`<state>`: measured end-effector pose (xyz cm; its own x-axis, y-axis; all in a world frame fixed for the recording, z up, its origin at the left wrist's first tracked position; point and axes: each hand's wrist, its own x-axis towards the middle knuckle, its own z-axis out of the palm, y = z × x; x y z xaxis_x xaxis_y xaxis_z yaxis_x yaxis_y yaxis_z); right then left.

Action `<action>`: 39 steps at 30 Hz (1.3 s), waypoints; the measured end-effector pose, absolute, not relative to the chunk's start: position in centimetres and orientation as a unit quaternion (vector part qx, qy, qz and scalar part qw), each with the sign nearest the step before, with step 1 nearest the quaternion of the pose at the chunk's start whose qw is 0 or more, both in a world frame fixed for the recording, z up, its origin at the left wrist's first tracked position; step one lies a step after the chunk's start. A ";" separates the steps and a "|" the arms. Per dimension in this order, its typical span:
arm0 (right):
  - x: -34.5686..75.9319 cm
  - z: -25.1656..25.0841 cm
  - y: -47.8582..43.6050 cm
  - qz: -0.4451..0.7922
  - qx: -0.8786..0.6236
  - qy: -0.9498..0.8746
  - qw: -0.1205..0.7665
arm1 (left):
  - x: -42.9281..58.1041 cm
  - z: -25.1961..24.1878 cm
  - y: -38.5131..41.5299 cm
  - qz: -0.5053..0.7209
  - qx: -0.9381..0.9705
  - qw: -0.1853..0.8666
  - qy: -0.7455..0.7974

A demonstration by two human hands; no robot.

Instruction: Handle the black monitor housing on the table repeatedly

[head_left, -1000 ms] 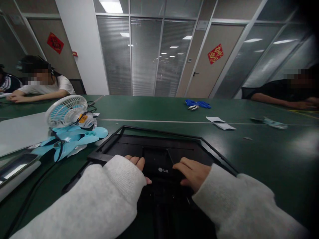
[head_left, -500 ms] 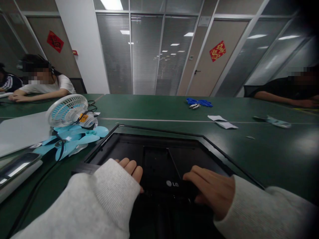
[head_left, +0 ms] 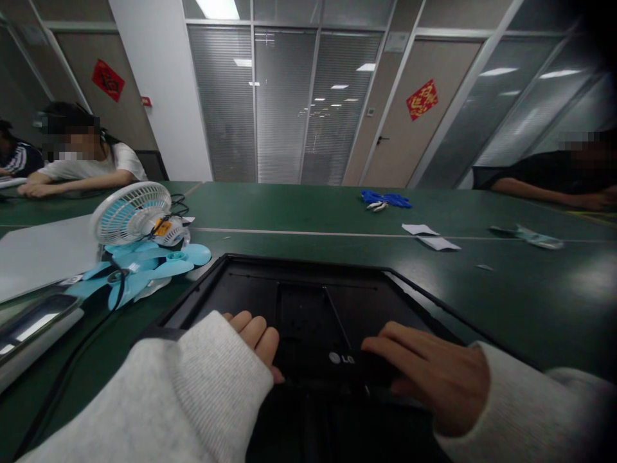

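In front of me on the green table lies a black monitor casing (head_left: 308,315) marked with an LG logo. A thin black frame (head_left: 308,260) runs along its far rim, close against it. My left hand (head_left: 255,337) is closed on the near edge, left of the logo, with its fingers curled over the top. To the right of the logo, my right hand (head_left: 431,366) grips the same edge, fingers on top and thumb partly hidden underneath. Below the hands, the dark parts nearest me are hard to make out.
At left are a white fan (head_left: 132,215), light-blue fan blades (head_left: 159,263), a cable and a phone (head_left: 43,318). Blue gloves (head_left: 388,199) and white paper pieces (head_left: 436,242) lie beyond the casing. Other people sit at both sides of the table.
The thin frame's far side has come down and towards me, closing the gap to the casing. My right hand has shifted a little to the right; the left has barely moved.
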<state>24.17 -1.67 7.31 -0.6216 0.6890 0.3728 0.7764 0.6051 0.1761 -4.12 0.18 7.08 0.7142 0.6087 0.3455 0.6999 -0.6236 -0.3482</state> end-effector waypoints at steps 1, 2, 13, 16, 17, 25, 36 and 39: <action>24.3 7.3 -1.7 -0.157 -0.415 -0.886 0.133 | -4.1 7.0 0.2 -0.099 -0.896 0.235 -0.365; 24.3 7.3 -1.7 -0.151 -0.416 -0.887 0.131 | -4.2 7.0 0.2 -0.103 -0.896 0.236 -0.362; 24.6 7.4 -1.8 -0.128 -0.412 -0.890 0.148 | -4.3 8.0 -0.2 -0.064 -0.903 0.208 -0.371; 25.0 7.6 -1.5 -0.129 -0.416 -0.892 0.120 | -4.4 8.2 -0.2 -0.072 -0.899 0.217 -0.373; 25.2 7.6 -1.4 -0.131 -0.419 -0.892 0.112 | -4.4 8.3 -0.2 -0.077 -0.898 0.222 -0.372; 25.8 7.6 -1.0 -0.136 -0.420 -0.889 0.124 | -4.4 8.9 0.0 -0.093 -0.896 0.234 -0.365; 25.6 8.7 -1.0 -0.195 -0.407 -0.883 0.127 | -4.5 9.6 0.2 -0.101 -0.898 0.239 -0.357; 25.5 8.6 -1.1 -0.209 -0.409 -0.880 0.119 | -4.5 9.5 0.1 -0.117 -0.894 0.248 -0.354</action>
